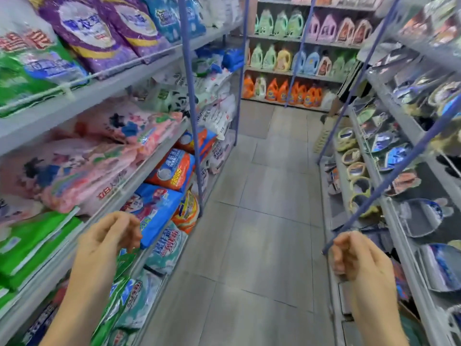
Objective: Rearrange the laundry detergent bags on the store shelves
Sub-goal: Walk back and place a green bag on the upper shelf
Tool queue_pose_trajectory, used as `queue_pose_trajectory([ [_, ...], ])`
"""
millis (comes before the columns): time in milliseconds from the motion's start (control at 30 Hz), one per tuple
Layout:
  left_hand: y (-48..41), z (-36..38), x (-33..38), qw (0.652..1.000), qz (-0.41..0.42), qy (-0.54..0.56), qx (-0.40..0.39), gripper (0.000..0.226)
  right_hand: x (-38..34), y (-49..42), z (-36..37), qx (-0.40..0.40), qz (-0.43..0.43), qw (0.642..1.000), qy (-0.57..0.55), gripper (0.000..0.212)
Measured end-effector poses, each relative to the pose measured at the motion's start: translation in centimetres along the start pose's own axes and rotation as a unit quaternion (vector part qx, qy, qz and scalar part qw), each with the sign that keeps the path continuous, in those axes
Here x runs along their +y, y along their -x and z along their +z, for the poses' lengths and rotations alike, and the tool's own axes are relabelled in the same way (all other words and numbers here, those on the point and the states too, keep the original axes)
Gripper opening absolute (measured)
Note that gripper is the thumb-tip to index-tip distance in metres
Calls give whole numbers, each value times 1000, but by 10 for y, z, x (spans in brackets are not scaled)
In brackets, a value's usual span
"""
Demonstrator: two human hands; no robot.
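Observation:
Laundry detergent bags fill the grey shelves on my left: purple bags [99, 33] on top, pink bags [82, 163] in the middle, green bags [32, 248] nearer me, blue [157, 208] and orange bags [174, 171] lower down. My left hand [109, 240] hovers in front of the blue bag, fingers loosely curled, holding nothing. My right hand [354, 260] hangs over the aisle near the right shelf, fingers loosely curled and empty.
A grey tiled aisle floor [262, 221] runs ahead between the shelves. Blue shelf posts [192, 116] stand at the left unit's edge. The right shelves [399, 183] hold packaged goods. Detergent bottles [287, 91] line the far wall.

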State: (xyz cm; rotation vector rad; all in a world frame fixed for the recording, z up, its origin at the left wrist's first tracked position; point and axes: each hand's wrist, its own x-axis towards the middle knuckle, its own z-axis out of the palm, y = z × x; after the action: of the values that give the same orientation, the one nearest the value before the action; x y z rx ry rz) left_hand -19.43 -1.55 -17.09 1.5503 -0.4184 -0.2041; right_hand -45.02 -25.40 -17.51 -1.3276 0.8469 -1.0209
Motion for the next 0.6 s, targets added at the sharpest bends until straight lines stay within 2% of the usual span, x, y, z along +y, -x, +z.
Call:
queue_pose_trajectory([
  [300,-171,119,-9,999,-2,-12,-49,35,18,-177,35,41,-5,999,-6,46],
  [467,-255,195,-23,1000,6,14,-20,45,33,-302,55,22,-11,1000,-10,49],
  [600,-324,253,-31,999,0,23,33,47,35,-417,67,-7,-11,1000,-18,48],
])
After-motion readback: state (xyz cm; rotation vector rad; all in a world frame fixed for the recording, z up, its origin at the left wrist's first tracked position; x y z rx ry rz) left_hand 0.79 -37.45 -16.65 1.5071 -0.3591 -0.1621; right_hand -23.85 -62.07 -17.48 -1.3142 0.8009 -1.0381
